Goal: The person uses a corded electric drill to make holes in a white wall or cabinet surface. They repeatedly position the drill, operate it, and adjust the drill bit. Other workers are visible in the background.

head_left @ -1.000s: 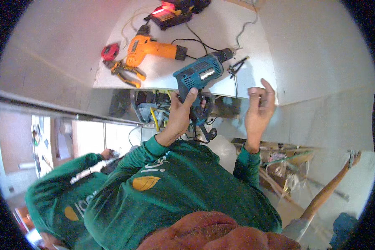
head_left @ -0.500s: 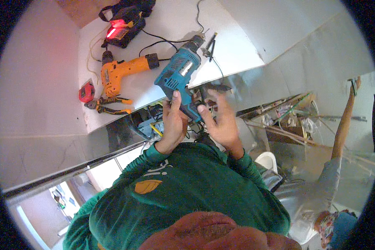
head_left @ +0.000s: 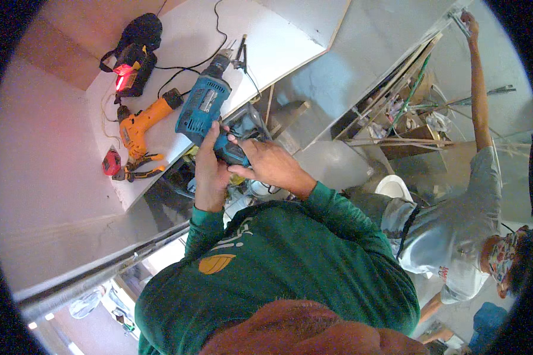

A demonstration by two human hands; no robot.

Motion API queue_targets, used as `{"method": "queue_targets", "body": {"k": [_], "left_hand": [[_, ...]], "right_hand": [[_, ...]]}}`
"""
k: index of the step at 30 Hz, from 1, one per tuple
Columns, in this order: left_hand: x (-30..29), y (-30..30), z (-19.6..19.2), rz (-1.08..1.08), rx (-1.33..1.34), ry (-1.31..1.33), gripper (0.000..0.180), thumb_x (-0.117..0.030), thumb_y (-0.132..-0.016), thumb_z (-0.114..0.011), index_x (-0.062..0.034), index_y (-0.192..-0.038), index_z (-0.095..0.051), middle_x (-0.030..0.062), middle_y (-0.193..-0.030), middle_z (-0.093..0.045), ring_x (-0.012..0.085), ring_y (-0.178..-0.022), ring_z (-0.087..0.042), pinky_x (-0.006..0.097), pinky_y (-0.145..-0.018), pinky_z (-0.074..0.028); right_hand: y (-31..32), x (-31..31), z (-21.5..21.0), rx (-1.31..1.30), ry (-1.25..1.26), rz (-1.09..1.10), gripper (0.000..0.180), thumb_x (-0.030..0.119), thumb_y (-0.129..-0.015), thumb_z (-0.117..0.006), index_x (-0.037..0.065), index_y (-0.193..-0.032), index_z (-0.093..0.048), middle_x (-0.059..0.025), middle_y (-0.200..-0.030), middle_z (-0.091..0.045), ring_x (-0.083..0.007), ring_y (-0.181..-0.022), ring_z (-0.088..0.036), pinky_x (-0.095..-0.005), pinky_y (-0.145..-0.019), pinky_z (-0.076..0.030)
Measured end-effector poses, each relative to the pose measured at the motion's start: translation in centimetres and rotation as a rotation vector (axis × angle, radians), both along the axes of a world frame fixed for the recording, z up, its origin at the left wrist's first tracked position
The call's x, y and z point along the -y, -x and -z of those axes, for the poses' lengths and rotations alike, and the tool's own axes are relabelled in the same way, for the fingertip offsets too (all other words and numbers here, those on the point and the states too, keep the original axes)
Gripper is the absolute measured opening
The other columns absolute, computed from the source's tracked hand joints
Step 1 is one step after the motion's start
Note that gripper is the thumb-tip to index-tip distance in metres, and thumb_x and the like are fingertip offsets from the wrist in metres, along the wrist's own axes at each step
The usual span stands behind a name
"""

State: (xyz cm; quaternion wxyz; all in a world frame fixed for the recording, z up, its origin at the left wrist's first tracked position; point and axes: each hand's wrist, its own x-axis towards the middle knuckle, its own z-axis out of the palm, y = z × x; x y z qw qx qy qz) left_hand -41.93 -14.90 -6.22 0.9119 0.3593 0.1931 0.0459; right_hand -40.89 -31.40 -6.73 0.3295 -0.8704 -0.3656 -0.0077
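A blue power drill [head_left: 202, 105] lies at the edge of the white board, its chuck pointing away from me. My left hand [head_left: 208, 171] is closed on the near side of its handle, thumb laid along the body. From the right, my right hand [head_left: 273, 167] also grips the handle, fingers curled at its lower part. Left of it on the board lie an orange cordless drill [head_left: 137, 131], pliers with black and orange handles [head_left: 141, 167] and a red tape measure [head_left: 111, 161]. Beside the chuck lies a thin black tool [head_left: 241, 53]; its kind is unclear.
A black device with a glowing red light [head_left: 126, 74] sits at the far left, near a black cable [head_left: 210, 59]. Below the board's edge is clutter. On the right, a co-worker in a grey shirt [head_left: 444, 228] reaches up to the wall, near wooden strips [head_left: 391, 142].
My view has shifted, so the board and tools appear further left. My right hand, spread beside the drill handle before, is now closed on it. The co-worker's arm reaches further up the wall.
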Motion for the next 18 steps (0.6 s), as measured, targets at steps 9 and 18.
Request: {"method": "queue_targets", "body": {"k": [9,18], "left_hand": [[2.6,1.4,1.8,-0.08,0.187,-0.005,0.018,-0.018,-0.098,-0.063,-0.0046,-0.111,-0.06,0.0023,-0.084,-0.06,0.0138,-0.076,-0.057,0.03,-0.072,-0.051],[3.7,2.2,1.7,0.658,0.622,0.129,0.046,-0.021,-0.093,-0.071,-0.004,-0.126,-0.045,0.0008,-0.099,-0.047,0.0117,-0.073,-0.05,0.031,-0.074,-0.041]], "right_hand": [[1.7,2.9,-1.4,0.16,0.001,-0.027,0.067,0.05,-0.091,-0.069,0.007,-0.139,-0.049,-0.0159,-0.097,-0.07,-0.0345,-0.09,-0.071,-0.0481,-0.081,-0.054],[11.1,9.1,-5.3,0.042,-0.082,0.148,0.066,0.049,-0.087,-0.072,0.004,-0.131,-0.053,-0.0146,-0.112,-0.065,-0.0323,-0.108,-0.064,-0.0486,-0.088,-0.045]]}}
